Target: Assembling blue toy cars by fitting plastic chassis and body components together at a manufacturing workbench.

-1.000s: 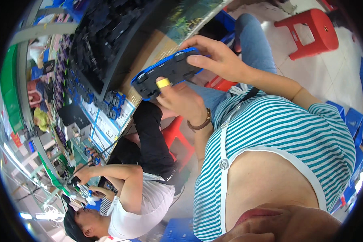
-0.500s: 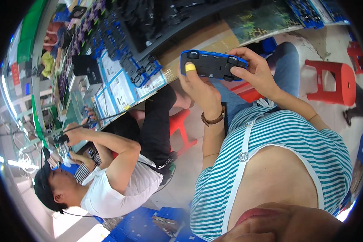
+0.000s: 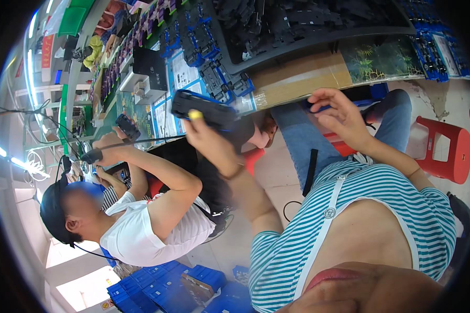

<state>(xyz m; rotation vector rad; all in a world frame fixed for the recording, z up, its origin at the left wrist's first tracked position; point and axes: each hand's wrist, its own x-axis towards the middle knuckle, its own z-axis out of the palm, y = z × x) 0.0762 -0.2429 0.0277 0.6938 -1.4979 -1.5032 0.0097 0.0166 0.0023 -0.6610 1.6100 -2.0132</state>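
Observation:
My left hand (image 3: 210,143), with yellow tape round the thumb, grips a toy car (image 3: 203,108) with a black underside and blue edges. It is held out to the left, at the table's near edge, close to several similar blue-and-black toy cars (image 3: 222,78) lying in a cluster there. Both the hand and the car are slightly blurred. Over my lap, near the cardboard strip on the table's front edge, my right hand (image 3: 340,120) is raised with its fingers loosely spread. Nothing shows in it; a bit of blue appears behind its fingertips.
A large black tray (image 3: 318,39) of black parts fills the table's middle. More blue cars (image 3: 428,52) lie at right. A co-worker (image 3: 151,229) at left handles a dark toy car (image 3: 128,127). A red stool (image 3: 444,151) stands right; blue boxes (image 3: 156,287) are stacked below.
My left hand has carried the toy car left toward the cluster of cars. My right hand has let go of it and opened. The view has shifted somewhat.

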